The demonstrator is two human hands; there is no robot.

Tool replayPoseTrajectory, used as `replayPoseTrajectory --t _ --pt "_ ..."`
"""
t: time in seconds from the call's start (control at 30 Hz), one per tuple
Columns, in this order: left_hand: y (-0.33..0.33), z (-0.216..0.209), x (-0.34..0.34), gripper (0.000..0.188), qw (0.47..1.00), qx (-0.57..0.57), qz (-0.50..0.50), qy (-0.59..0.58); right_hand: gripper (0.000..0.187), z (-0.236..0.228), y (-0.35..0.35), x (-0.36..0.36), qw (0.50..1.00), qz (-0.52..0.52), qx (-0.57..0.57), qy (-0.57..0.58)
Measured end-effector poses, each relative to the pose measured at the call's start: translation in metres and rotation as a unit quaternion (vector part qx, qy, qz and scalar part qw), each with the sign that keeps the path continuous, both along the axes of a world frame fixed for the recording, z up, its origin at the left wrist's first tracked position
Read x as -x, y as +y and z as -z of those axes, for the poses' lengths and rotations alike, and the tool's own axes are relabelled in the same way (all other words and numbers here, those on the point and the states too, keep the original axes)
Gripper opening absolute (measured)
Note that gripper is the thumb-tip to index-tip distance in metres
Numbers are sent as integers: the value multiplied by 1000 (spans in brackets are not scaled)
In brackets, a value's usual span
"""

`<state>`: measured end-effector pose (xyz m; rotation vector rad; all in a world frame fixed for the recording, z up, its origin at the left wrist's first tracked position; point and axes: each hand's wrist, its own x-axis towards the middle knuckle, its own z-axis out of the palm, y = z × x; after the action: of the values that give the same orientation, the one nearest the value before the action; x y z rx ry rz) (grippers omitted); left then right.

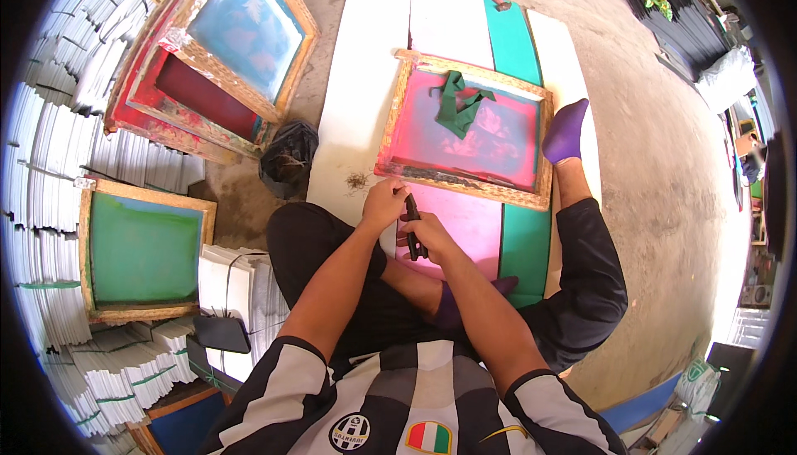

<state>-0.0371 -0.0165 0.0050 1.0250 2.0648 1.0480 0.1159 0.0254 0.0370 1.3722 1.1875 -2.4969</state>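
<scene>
Dark-handled pliers point(412, 207) are gripped in my right hand point(432, 232), their two handles running down past my fingers. My left hand point(384, 204) is closed in a pinch at the upper end of the pliers; what its fingertips hold is too small to make out. Just beyond both hands lies a wooden screen-printing frame point(393, 114) with a pink and blue mesh. A crumpled dark green cloth point(455, 106) rests on that mesh. To the left of the frame, a little pile of dark bits point(357, 181) sits on the white board.
White, pink and green boards point(525, 247) lie under the frame. My right foot point(566, 131) touches the frame's right side. A black bag point(290, 156), leaning frames point(286, 94), a green-mesh frame point(149, 247) and paper stacks point(50, 206) stand left. A phone point(222, 334) lies nearby.
</scene>
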Motion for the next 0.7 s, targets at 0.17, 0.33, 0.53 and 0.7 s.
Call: replayPoseTrajectory --t 0.17,0.33,0.53,0.7 --pt "-1 5 4 22 995 25 -16 97 53 -6 7 -4 999 -26 35 -16" --pt "3 -21 36 27 967 177 -55 176 52 17 22 -21 999 34 -7 -26" --pt "-3 -39 76 28 913 325 -112 218 41 26 55 -44 991 88 -25 -94" --pt "-2 -34 78 34 906 358 -135 178 32 12 66 -50 988 104 -12 -115"
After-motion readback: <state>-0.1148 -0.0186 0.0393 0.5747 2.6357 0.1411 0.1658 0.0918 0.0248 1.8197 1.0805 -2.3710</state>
